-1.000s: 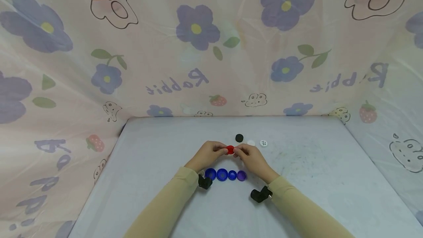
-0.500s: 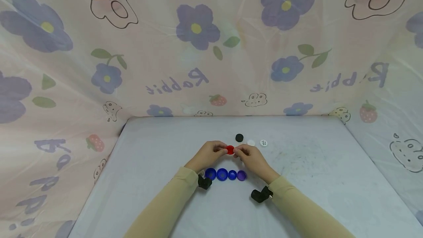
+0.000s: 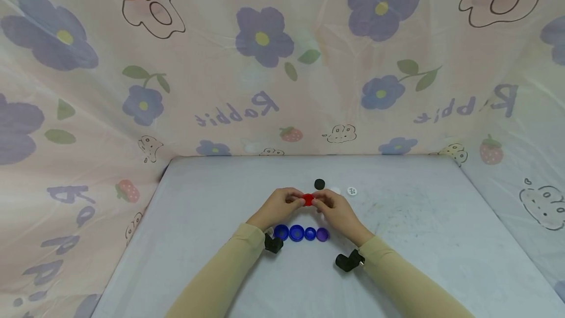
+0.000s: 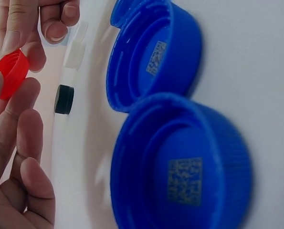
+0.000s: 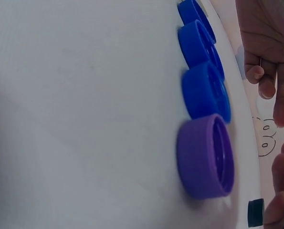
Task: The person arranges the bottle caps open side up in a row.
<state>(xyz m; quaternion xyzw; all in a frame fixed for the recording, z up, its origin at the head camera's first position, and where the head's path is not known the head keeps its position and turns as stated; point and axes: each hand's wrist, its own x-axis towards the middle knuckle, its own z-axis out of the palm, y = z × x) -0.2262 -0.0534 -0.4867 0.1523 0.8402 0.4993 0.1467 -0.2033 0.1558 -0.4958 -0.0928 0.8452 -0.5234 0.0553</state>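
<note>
A red bottle cap (image 3: 308, 199) is held between both hands above the white table. My left hand (image 3: 279, 206) pinches its left edge between thumb and forefinger. At the opposite edge, my right hand (image 3: 339, 210) grips it with thumb and forefinger. In the left wrist view the ridged inside of the red cap (image 4: 12, 74) shows, while the right wrist view catches only a sliver of it. Nearer the body, a row of upturned caps lies below the hands: two larger blue caps (image 3: 296, 233), a small blue cap (image 3: 310, 233) and a purple cap (image 3: 322, 234).
Beyond the hands lie a black cap (image 3: 320, 184), a white cap (image 3: 336, 191) partly covered by the right hand, and a white cap with dark marks (image 3: 351, 191). A pale piece (image 3: 269, 231) shows beside the left wrist. Patterned cloth (image 3: 282, 87) walls the table (image 3: 419, 239).
The right hand's fingers have shifted slightly on the red cap, its forefinger now along the far edge. The left hand and the row of caps have stayed in place.
</note>
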